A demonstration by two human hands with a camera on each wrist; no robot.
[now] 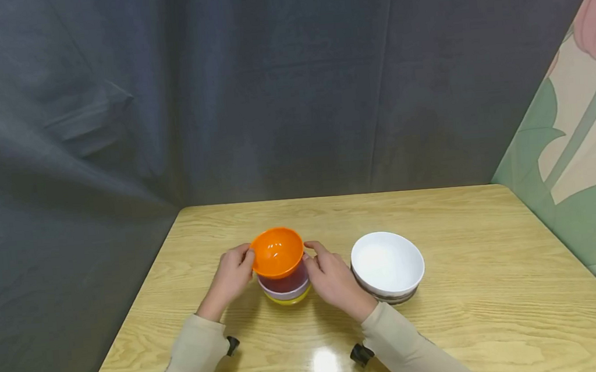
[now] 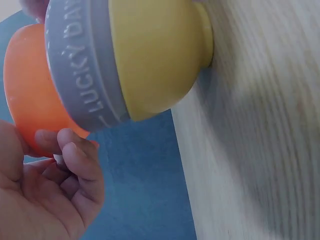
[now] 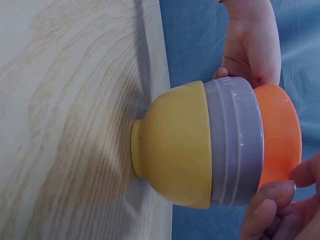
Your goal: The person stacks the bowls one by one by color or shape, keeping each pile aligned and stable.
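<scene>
Both hands hold an orange bowl [image 1: 277, 253] by opposite sides of its rim. My left hand [image 1: 230, 276] pinches the left side, thumb at the rim and fingers curled beneath. On the right side, the fingers and thumb of my right hand [image 1: 334, 279] grip the edge. Directly below is a grey-lavender bowl [image 3: 236, 145] with raised lettering, "LUCKY DAY" in the left wrist view. It sits in a yellow bowl [image 3: 172, 145] whose foot stands on the table. The orange bowl's base is hidden by the lavender one, so whether they touch I cannot tell.
A white bowl [image 1: 387, 263] stands right of my right hand, on top of something darker, mostly hidden. The wooden table [image 1: 495, 287] ends at a dark cloth [image 1: 291, 93] at the back and left. A floral-patterned surface [image 1: 582, 187] borders the right edge.
</scene>
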